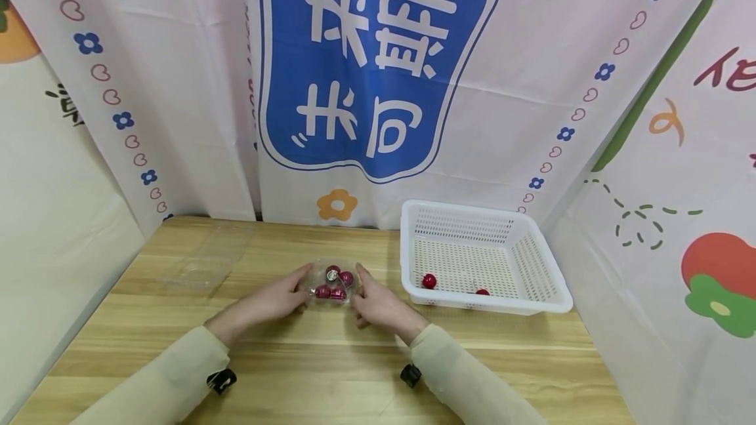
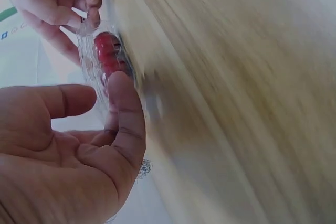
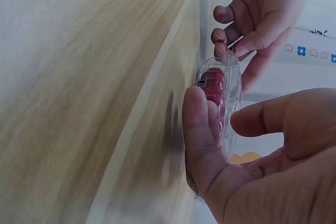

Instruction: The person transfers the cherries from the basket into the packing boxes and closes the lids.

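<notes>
A small clear plastic box [image 1: 319,265] is at the middle of the table, between the two hands. Inside it lie several shiny, round, dark-red fruit-like pieces [image 1: 338,294], and one shows a pale patch on top. My left hand [image 1: 277,298] grips the box's left end with bent fingers and thumb. At the opposite end, my right hand [image 1: 378,302] holds it in the same way, index finger along the side. From the right wrist view, the red pieces [image 3: 213,81] show through the clear wall, partly hidden by fingers.
Another clear plastic box [image 1: 203,267] lies opened out at the table's back left. A white perforated basket [image 1: 413,248] stands at the back right, with two red round pieces [image 1: 429,281] in it. Printed cloth [image 1: 366,195] hangs behind the wooden table [image 1: 319,372].
</notes>
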The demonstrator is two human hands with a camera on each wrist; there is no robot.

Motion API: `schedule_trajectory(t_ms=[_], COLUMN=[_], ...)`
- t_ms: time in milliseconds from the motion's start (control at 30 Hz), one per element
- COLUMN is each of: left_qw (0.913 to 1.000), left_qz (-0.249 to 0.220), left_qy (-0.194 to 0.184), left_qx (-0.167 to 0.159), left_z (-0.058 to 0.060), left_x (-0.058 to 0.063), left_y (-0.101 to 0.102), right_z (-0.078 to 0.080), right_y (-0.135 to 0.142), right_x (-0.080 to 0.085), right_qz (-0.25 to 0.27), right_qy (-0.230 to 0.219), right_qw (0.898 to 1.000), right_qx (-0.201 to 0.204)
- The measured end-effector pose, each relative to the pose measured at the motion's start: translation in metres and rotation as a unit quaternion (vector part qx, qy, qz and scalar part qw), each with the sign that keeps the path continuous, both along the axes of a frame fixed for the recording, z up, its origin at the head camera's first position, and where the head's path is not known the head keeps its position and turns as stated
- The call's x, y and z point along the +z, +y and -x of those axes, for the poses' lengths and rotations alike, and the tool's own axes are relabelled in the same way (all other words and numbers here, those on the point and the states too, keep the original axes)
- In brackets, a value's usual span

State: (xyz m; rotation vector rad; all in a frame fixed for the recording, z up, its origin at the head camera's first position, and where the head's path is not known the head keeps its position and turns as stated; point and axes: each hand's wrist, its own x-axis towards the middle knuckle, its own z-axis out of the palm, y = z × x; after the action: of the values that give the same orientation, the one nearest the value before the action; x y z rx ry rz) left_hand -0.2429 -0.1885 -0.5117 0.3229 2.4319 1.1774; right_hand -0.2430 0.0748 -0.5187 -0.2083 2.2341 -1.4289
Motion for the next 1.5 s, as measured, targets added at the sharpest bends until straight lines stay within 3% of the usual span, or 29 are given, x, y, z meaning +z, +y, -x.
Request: schedule_trajectory(t_ms=[100, 267, 633, 967, 1500], left_qw=[0.9983, 0.9960, 0.9974, 0.9979, 0.9976], left_qz=[-0.044, -0.059, -0.033, -0.032, -0.032], left_qy=[-0.037, -0.061, -0.055, -0.047, -0.042], left_qx=[0.013, 0.028, 0.031, 0.030, 0.044], left_z=[0.002, 0.004, 0.005, 0.004, 0.001], left_x=[0.000, -0.003, -0.001, -0.002, -0.001], left_y=[0.000, 0.002, 0.003, 0.005, 0.003], right_z=[0.001, 0.003, 0.010, 0.015, 0.014], right_y=[-0.001, -0.003, -0.007, -0.011, -0.006], right_x=[0.000, -0.001, -0.009, -0.011, -0.006], right_qz=[-0.002, -0.002, 0.053, 0.076, 0.050], right_qy=[-0.001, 0.002, -0.038, -0.039, -0.048], right_qw=[1.000, 1.000, 0.998, 0.995, 0.997], right_qx=[0.000, -0.005, -0.024, -0.044, -0.017])
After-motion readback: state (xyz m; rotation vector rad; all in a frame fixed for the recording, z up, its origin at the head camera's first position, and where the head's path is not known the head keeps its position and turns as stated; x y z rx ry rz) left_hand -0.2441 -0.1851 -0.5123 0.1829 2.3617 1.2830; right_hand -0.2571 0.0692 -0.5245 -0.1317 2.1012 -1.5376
